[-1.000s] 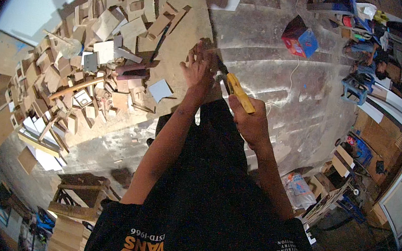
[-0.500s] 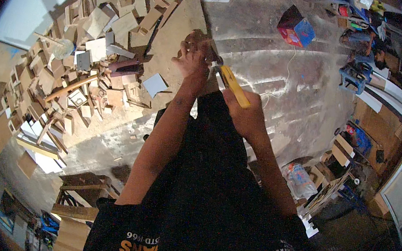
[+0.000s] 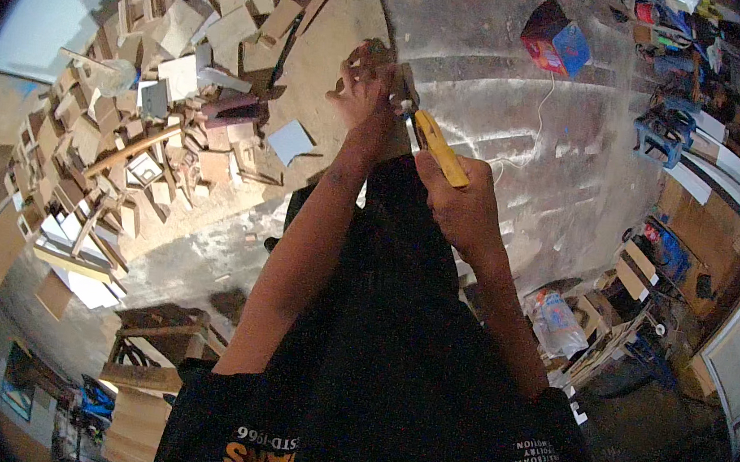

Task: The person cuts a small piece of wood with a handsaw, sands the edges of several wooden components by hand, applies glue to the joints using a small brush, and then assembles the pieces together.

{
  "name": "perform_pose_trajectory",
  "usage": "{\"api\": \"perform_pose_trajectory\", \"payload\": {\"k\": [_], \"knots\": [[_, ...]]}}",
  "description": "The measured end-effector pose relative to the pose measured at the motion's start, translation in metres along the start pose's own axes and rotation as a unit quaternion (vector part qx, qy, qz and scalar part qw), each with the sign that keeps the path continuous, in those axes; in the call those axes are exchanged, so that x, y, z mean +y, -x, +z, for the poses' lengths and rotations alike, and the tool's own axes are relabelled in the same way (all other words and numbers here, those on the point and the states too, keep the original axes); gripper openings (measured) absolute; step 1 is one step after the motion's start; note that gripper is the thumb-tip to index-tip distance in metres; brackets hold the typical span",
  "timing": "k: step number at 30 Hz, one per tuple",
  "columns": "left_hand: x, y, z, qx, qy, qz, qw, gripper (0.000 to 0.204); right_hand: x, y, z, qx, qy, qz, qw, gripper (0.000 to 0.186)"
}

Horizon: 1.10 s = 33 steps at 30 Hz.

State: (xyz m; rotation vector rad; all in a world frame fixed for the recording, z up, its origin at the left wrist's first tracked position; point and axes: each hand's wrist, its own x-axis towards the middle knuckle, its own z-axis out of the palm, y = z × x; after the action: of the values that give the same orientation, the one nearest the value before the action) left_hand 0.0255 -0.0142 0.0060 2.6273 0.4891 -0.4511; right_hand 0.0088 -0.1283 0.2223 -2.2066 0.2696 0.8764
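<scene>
My left hand (image 3: 367, 100) is at the right edge of the board-topped surface, its fingers bent over something brown that I cannot make out. Just to its right, my right hand (image 3: 465, 207) grips a yellow-handled tool (image 3: 443, 151). The tool's far end points up and left, close to my left fingers. Blur there hides its exact shape. A small pale square panel (image 3: 290, 141) lies on the surface beside my left forearm.
Loose wooden offcuts (image 3: 175, 30) pile up across the pale board (image 3: 322, 41) on the left. A blue and red box (image 3: 569, 49) stands on the grey floor (image 3: 484, 90). Blue stools (image 3: 662, 135) are at the far right, and a clear plastic bag (image 3: 556, 324) lies near my right elbow.
Both hands have shifted slightly up and to the right in the picture, the yellow-handled tool along with the right one. The whole view has moved a little too.
</scene>
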Motion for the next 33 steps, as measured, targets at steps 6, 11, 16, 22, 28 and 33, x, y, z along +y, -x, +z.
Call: {"api": "perform_pose_trajectory", "payload": {"k": [6,11,16,22,28,33], "knots": [[-0.002,0.007,-0.006,0.002,-0.001,-0.003,1.000,0.068,0.013,-0.003,-0.011,-0.003,-0.039,-0.012,0.999,0.047],[-0.004,0.005,-0.008,0.016,-0.008,0.001,1.000,0.071,0.005,-0.003,-0.012,-0.010,-0.008,-0.002,1.000,0.046],[-0.004,-0.001,-0.009,0.009,0.024,-0.017,1.000,0.074,0.001,0.032,-0.021,-0.013,-0.004,-0.013,1.000,0.043],[-0.003,0.004,-0.005,0.008,-0.003,-0.019,1.000,0.070,0.001,0.011,0.007,-0.007,0.038,-0.039,0.998,0.038],[0.004,0.011,-0.013,0.014,0.003,-0.020,1.000,0.067,0.016,0.033,-0.006,0.000,0.006,-0.033,0.999,0.033],[-0.001,0.007,-0.015,0.003,0.037,-0.027,0.999,0.066,0.004,0.052,-0.021,-0.001,0.028,0.002,1.000,0.041]]}}
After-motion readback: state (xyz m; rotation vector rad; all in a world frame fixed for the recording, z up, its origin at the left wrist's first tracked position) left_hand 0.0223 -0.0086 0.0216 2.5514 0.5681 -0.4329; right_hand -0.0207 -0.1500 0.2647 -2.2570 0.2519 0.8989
